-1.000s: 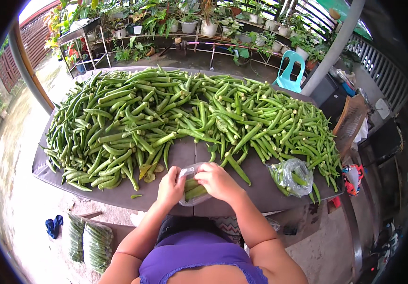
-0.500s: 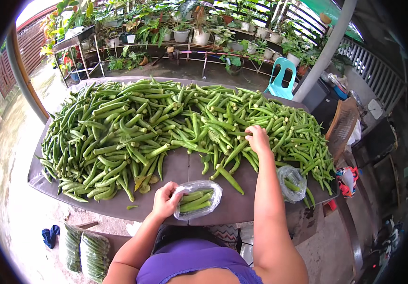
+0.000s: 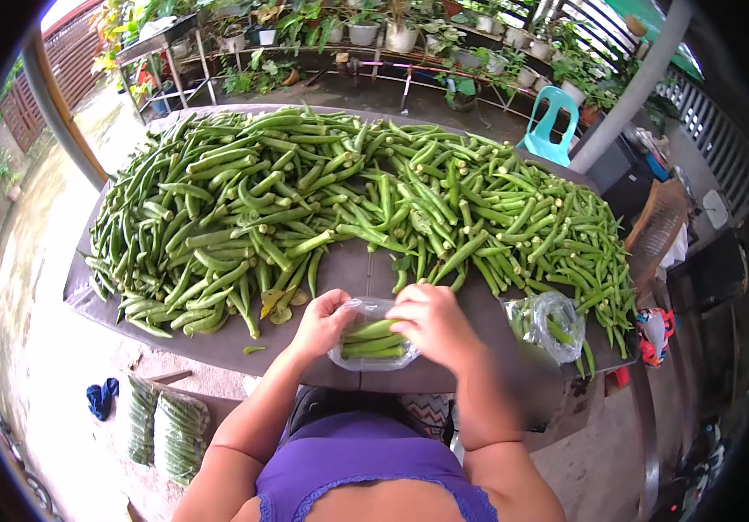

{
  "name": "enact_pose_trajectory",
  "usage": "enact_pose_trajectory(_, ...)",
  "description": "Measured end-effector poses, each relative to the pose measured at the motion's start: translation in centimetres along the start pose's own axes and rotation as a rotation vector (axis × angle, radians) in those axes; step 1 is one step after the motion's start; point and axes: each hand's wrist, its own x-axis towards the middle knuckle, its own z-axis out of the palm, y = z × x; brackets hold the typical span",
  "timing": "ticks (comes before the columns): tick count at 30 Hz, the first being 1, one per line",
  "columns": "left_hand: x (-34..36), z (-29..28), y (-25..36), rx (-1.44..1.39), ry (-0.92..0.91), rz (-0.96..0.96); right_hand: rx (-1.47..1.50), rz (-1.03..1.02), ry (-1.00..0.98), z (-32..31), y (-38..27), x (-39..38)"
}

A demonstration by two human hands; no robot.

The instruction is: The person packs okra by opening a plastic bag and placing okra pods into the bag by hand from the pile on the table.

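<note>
Between my two hands, low over the near edge of the table, is a clear plastic bag [image 3: 337,355] with several green okra pods [image 3: 374,345] lying lengthwise in it. My left hand [image 3: 322,322] pinches the bag's left rim. At the bag's right side, my right hand [image 3: 434,322] has its fingers closed around the end of an okra pod at the mouth; the fingers partly hide it. Beyond both hands spreads a large heap of loose okra [image 3: 218,200].
Another clear bag [image 3: 557,324] with okra lies on the dark table [image 3: 340,270] to the right. Filled okra bags [image 3: 179,435] sit below at the left. Past the table stand a turquoise chair [image 3: 551,126], a grey post [image 3: 631,87] and potted plants [image 3: 363,33].
My right hand has come back from the heap to the bag's mouth. My left hand still holds the bag. The whole view has shifted slightly.
</note>
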Motion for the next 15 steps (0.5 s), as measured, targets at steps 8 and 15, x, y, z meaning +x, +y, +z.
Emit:
enact_pose_trajectory(8,-0.4,0.4,-0.7,0.107,0.067,0.087,-0.386,0.134,0.123,4.7,0.1,-0.8)
enact_pose_trajectory(15,-2.1,2.0,4.4,0.767,0.187,0.159,-0.436,0.072,-0.031,3.0,-0.9,-0.7)
